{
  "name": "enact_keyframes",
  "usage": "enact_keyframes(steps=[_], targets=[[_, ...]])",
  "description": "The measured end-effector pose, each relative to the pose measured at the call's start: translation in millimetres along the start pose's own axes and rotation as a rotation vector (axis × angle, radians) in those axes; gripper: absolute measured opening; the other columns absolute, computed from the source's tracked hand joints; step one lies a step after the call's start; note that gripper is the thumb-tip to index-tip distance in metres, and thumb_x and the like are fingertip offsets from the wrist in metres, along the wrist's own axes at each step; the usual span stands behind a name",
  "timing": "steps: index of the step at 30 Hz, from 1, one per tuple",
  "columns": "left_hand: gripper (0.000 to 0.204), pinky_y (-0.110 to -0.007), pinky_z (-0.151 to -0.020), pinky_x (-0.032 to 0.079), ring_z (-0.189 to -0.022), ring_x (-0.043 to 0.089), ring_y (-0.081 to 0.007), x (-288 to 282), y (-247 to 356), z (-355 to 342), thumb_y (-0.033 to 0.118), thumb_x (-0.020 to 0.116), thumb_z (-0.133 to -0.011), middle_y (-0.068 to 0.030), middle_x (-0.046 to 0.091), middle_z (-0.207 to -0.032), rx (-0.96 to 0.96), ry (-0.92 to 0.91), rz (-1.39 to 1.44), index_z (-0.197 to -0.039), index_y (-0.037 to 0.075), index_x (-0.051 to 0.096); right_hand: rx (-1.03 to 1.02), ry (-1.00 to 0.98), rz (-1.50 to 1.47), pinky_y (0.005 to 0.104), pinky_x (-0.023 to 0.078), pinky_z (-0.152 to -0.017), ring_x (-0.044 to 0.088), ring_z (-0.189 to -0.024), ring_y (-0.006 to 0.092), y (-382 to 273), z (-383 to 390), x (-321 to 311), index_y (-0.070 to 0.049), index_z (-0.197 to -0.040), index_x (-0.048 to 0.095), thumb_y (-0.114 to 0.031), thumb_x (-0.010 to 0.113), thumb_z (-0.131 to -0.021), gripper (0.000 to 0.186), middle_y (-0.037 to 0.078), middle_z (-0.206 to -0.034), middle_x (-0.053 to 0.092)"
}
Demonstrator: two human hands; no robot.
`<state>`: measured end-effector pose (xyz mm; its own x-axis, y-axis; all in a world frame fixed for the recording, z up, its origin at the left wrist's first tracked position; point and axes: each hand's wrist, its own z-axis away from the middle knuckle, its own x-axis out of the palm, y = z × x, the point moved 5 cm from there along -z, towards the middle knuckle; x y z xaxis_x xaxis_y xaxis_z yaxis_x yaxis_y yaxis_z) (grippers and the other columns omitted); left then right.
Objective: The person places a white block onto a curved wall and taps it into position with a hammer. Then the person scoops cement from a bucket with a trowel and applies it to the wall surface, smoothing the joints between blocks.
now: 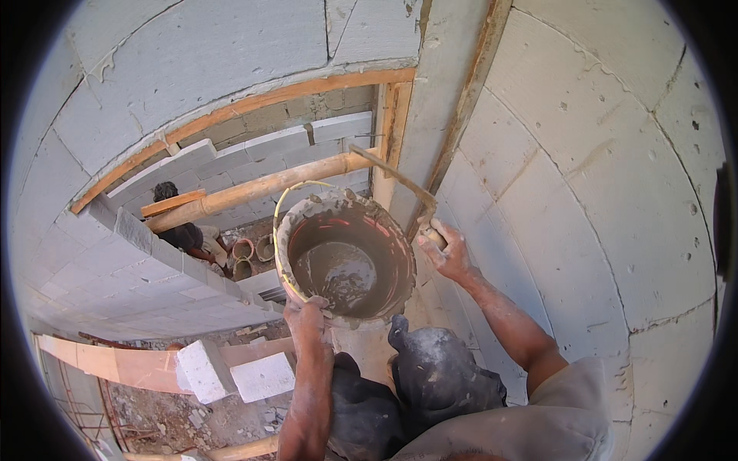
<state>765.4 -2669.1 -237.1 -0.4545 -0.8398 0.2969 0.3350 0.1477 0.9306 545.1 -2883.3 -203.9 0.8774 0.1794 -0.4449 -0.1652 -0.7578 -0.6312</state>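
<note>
A bucket (290, 230) crusted with mortar sits in front of my knees, its mouth tilted toward me. Wet grey mortar (338, 269) covers its bottom. My left hand (307, 315) is closed on the near left rim, where the thin yellow bail handle (278, 207) comes down. To the right of the bucket, my right hand (447, 252) grips the light, rounded handle of a trowel (396, 175). The trowel's blade shows nearly edge-on, smeared with mortar, and points up and left past the far rim. What supports the bucket is hidden beneath it.
White block walls stand on the right (569, 177) and far left. A bamboo pole (261, 190) crosses a wood-framed opening. Below left, another person (184, 230) sits beside several small buckets (243, 249). Loose white blocks (263, 378) lie on a plank (115, 364) above rubble.
</note>
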Motion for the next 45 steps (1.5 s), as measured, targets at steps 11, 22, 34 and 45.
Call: enact_keyframes(steps=[11,22,34,45], targets=[[0.035,-0.027,-0.053,0.043,-0.061,0.053,-0.0166,-17,-5,-4,-0.01,0.051,-0.063,-0.0058,0.055,-0.079,0.04,0.011,-0.137,-0.098,-0.005,0.056,0.178,0.252,-0.374,0.033,0.043,-0.047,0.055,-0.052,0.0155,89,-207,-47,-0.001,-0.089,0.055,-0.032,0.048,-0.098,0.033,0.007,-0.063,0.054],[0.054,-0.032,-0.066,0.048,-0.079,0.061,-0.0218,-27,-11,-15,-0.008,0.055,-0.064,-0.0085,0.061,-0.093,-0.055,0.079,-0.237,-0.118,-0.002,0.055,-0.033,0.605,0.249,0.0524,0.046,-0.072,0.061,-0.083,0.0487,33,-232,-58,0.004,-0.101,0.058,-0.03,0.048,-0.095,0.036,0.031,-0.085,0.063],[0.047,-0.032,-0.065,0.048,-0.079,0.061,-0.0222,-23,-20,-16,-0.009,0.052,-0.065,-0.0084,0.061,-0.09,-0.043,0.009,-0.16,-0.111,-0.003,0.057,0.017,0.645,0.28,0.054,0.046,-0.074,0.06,-0.084,0.0498,0,-241,-69,0.006,-0.105,0.057,-0.032,0.046,-0.096,0.041,0.034,-0.088,0.062],[0.047,-0.033,-0.061,0.048,-0.075,0.061,-0.0232,-15,-29,-37,-0.009,0.055,-0.063,-0.012,0.061,-0.09,-0.042,0.067,-0.244,-0.11,-0.005,0.054,-0.076,0.625,0.234,0.0533,0.047,-0.08,0.06,-0.09,0.0495,-64,-346,-147,0.009,-0.104,0.059,-0.032,0.046,-0.096,0.043,0.035,-0.092,0.062]])
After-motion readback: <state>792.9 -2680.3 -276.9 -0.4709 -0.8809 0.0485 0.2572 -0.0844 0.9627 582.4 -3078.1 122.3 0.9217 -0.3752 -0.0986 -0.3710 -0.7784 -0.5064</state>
